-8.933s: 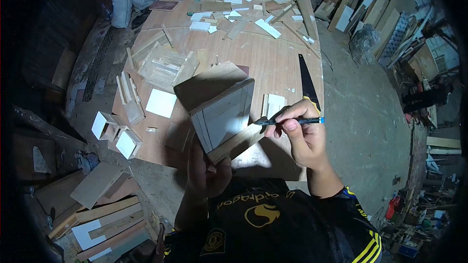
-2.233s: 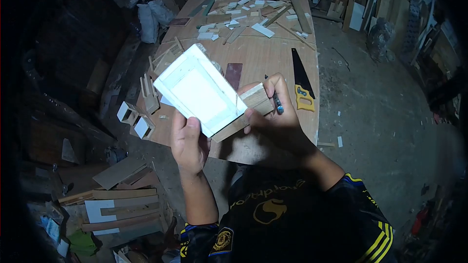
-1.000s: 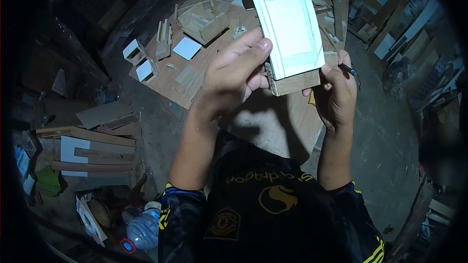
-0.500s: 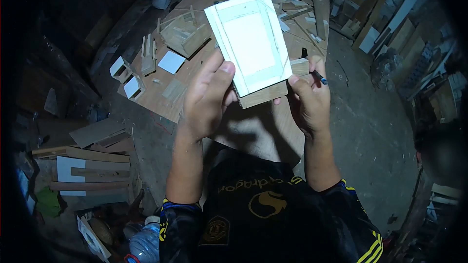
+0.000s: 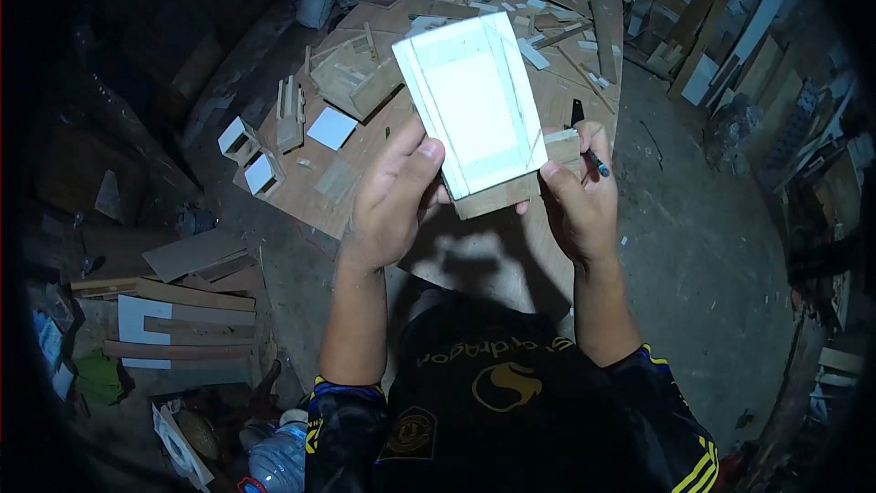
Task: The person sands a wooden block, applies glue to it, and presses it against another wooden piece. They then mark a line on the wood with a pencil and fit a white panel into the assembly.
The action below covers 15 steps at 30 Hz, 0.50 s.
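A white rectangular panel [image 5: 470,110] with pencil-drawn lines near its edges is held up at a tilt over the table, glaring in the light. Under it sits a wooden piece [image 5: 500,199], whose near edge sticks out below the panel. My left hand [image 5: 394,192] grips the left side, thumb on the panel's edge. At the lower right corner, my right hand [image 5: 584,205] closes on the same panel with its thumb. A dark pen [image 5: 597,162] is tucked between the right fingers. Beside that hand a short wooden block [image 5: 563,152] shows; how it joins the rest is hidden.
On the wooden table [image 5: 301,205] stand an open wooden box [image 5: 360,82], a slotted wooden piece [image 5: 290,114], a small white-faced frame [image 5: 246,155] and a white tile [image 5: 332,129]. Offcuts [image 5: 511,0] cover the far end. Boards [image 5: 187,333] and a plastic bottle [image 5: 276,456] lie lower left.
The camera view has shifted slightly, so the table and floor appear a little lower and to the right. The panel sits slightly lower in view. Both hands keep their hold.
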Motion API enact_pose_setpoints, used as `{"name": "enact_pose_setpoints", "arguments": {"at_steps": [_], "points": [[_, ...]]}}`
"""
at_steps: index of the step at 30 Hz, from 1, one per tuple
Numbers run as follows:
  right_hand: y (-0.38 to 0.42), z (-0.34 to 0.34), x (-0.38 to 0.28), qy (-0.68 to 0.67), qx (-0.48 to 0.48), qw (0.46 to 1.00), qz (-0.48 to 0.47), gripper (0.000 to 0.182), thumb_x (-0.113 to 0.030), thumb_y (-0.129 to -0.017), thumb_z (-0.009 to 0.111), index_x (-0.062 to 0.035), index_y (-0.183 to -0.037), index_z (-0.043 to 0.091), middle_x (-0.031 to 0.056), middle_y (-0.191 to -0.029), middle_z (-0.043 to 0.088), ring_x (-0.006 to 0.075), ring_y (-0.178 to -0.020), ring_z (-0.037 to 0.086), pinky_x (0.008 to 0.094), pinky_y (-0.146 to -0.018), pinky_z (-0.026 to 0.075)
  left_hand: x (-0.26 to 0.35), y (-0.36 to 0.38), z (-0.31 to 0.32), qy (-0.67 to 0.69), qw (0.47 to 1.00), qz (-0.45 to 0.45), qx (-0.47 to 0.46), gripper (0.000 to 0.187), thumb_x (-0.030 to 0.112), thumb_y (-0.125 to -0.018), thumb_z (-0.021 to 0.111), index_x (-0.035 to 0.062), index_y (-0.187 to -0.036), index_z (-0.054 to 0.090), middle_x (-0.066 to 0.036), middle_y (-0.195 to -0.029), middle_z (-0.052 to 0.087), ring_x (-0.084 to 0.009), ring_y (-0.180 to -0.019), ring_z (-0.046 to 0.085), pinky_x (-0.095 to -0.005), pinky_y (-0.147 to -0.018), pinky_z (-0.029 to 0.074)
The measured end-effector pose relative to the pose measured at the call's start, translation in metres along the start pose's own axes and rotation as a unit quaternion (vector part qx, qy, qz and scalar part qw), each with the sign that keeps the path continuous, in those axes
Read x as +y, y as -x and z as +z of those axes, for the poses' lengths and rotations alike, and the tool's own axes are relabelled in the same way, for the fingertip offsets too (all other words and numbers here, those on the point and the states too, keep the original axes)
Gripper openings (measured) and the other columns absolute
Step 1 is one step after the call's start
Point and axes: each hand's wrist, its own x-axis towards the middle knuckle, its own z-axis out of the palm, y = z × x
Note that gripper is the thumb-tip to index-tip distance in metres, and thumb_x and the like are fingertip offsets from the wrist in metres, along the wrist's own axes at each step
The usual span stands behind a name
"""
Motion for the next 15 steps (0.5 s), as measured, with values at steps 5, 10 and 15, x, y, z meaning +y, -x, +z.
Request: {"name": "enact_pose_setpoints", "arguments": {"at_steps": [5, 10, 15], "points": [[0.002, -0.009, 0.003, -0.024, -0.024, 0.999, -0.001, 0.037, 0.003, -0.088, 0.056, -0.0108, -0.101, 0.025, 0.0191, -0.113, 0.052, 0.022, -0.088, 0.063, 0.0322, -0.059, 0.06, 0.004, 0.003, 0.002, -0.034, 0.999, -0.019, -0.021, 0.045, 0.027, -0.102, 0.039, -0.0046, -0.133, 0.045, -0.001, -0.097, 0.055, -0.0044, -0.079, 0.046, -0.0198, -0.067, 0.038], [0.0, -0.014, 0.002, -0.11, -0.041, 0.993, -0.014, 0.028, 0.001, -0.091, 0.049, -0.0102, -0.103, 0.026, 0.0202, -0.115, 0.052, 0.0268, -0.089, 0.065, 0.0335, -0.056, 0.06, 0.008, -0.002, 0.011, -0.069, 0.997, -0.038, 0.007, 0.051, 0.028, -0.095, 0.043, -0.0068, -0.133, 0.045, -0.005, -0.094, 0.059, -0.0071, -0.074, 0.051, -0.0206, -0.065, 0.04], [-0.002, -0.017, 0.001, -0.116, -0.049, 0.992, -0.031, 0.027, 0.001, -0.092, 0.048, -0.01, -0.102, 0.026, 0.0205, -0.115, 0.052, 0.0268, -0.087, 0.065, 0.0338, -0.055, 0.06, 0.001, -0.006, 0.018, -0.068, 0.997, -0.009, 0.024, 0.052, 0.026, -0.097, 0.043, -0.008, -0.136, 0.042, -0.011, -0.107, 0.059, -0.0104, -0.089, 0.055, -0.0236, -0.079, 0.044]]}}
